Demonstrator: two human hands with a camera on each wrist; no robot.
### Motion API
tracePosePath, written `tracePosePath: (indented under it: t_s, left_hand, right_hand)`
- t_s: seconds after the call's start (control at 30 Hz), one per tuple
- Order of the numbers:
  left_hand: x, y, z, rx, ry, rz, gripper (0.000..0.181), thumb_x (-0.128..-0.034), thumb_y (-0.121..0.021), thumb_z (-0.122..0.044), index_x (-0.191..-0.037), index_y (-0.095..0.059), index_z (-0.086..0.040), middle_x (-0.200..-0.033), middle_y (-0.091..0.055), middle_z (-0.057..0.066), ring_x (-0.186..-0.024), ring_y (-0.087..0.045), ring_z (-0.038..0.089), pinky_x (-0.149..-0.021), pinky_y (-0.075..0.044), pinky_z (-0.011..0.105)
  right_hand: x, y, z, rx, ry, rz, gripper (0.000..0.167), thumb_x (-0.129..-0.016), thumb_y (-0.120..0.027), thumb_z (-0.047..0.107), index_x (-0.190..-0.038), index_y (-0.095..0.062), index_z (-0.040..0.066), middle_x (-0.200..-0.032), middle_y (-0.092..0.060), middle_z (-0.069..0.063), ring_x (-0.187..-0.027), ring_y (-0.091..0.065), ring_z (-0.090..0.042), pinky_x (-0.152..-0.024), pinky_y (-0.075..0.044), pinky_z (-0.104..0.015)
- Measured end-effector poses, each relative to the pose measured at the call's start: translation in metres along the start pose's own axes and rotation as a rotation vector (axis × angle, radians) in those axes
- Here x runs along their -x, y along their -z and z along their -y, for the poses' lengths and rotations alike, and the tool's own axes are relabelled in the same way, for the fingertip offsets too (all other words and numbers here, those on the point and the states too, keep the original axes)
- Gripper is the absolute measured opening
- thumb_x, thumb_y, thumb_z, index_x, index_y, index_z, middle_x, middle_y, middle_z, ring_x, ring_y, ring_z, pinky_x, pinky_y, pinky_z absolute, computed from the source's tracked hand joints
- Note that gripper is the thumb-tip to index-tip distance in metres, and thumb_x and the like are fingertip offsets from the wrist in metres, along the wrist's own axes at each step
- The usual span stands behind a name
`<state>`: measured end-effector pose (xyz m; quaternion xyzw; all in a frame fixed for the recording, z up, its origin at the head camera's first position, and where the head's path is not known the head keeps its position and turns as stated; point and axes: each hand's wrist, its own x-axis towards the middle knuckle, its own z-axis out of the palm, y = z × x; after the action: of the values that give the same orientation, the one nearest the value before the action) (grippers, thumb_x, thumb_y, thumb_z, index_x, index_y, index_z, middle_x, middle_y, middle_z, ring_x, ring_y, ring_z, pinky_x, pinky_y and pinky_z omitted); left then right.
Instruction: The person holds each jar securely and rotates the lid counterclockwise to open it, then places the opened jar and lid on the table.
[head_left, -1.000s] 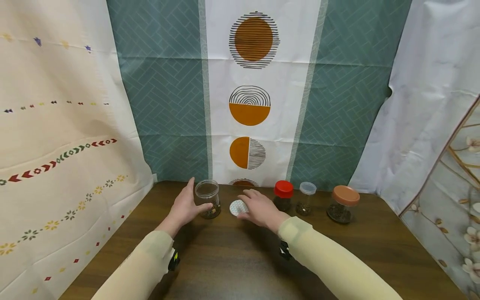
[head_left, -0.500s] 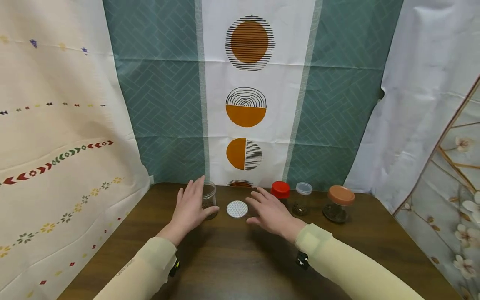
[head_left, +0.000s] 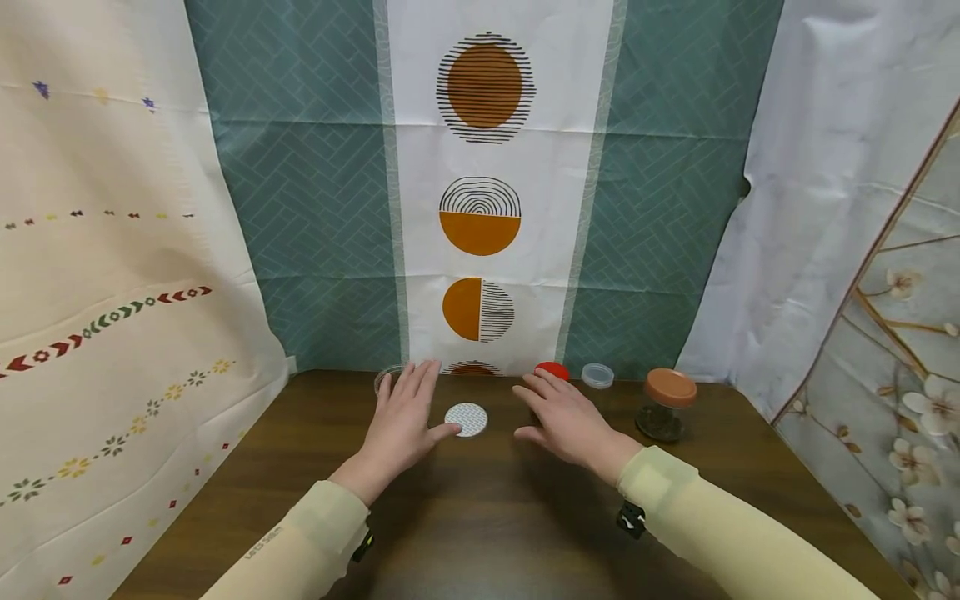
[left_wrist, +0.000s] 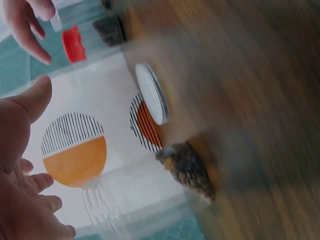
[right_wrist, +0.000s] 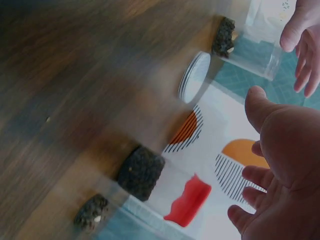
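Note:
My left hand [head_left: 405, 425] hovers with fingers spread, in front of a clear lidless jar [head_left: 386, 379] and partly hiding it. In the left wrist view, that jar holds dark bits [left_wrist: 187, 167] at its bottom. A round white lid [head_left: 467, 419] with a patterned face lies on the table between the hands. My right hand [head_left: 570, 417] is also held in the air, fingers extended and holding nothing. Behind it is a jar with a red lid [head_left: 552, 370], mostly hidden; the right wrist view shows dark contents [right_wrist: 141, 172] inside.
A small jar with a translucent lid [head_left: 597, 376] stands right of the red-lidded one. Farther right is a jar with an orange-brown lid [head_left: 671, 388]. The brown wooden table [head_left: 465, 517] ends at a patterned curtain [head_left: 322, 208] behind the jars.
My right hand has come off the white lid and moved right. My left hand has moved right, in front of the lidless jar. The head view has shifted slightly rightward.

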<state>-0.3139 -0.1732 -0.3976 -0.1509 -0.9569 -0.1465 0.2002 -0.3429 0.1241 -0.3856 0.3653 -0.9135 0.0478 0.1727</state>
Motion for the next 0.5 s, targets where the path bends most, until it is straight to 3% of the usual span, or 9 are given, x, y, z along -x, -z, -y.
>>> tracePosePath:
  t_s: [0.23,0.5]
  left_hand:
    - [0.0,-0.008,-0.013,0.023,-0.043,-0.004,0.113,-0.0874,-0.095,-0.048,-0.171,-0.034,-0.004,-0.172,-0.041,0.02,-0.163,-0.027,0.045,-0.128,-0.014,0.07]
    - [-0.009,-0.021,-0.024,0.041,-0.067,0.014,0.11,-0.0884,-0.094,-0.047,-0.171,-0.035,-0.006,-0.172,-0.042,0.017,-0.162,-0.031,0.044,-0.128,-0.017,0.07]
  right_hand:
    - [0.006,0.006,-0.013,0.073,-0.028,0.022,0.074,-0.099,-0.084,0.043,-0.155,-0.06,0.002,-0.161,-0.054,-0.023,-0.152,-0.048,-0.044,-0.122,-0.039,-0.06]
    - [0.01,0.015,-0.026,0.091,-0.057,-0.002,0.073,-0.097,-0.086,0.041,-0.153,-0.061,0.002,-0.157,-0.057,-0.024,-0.146,-0.053,-0.046,-0.121,-0.04,-0.061]
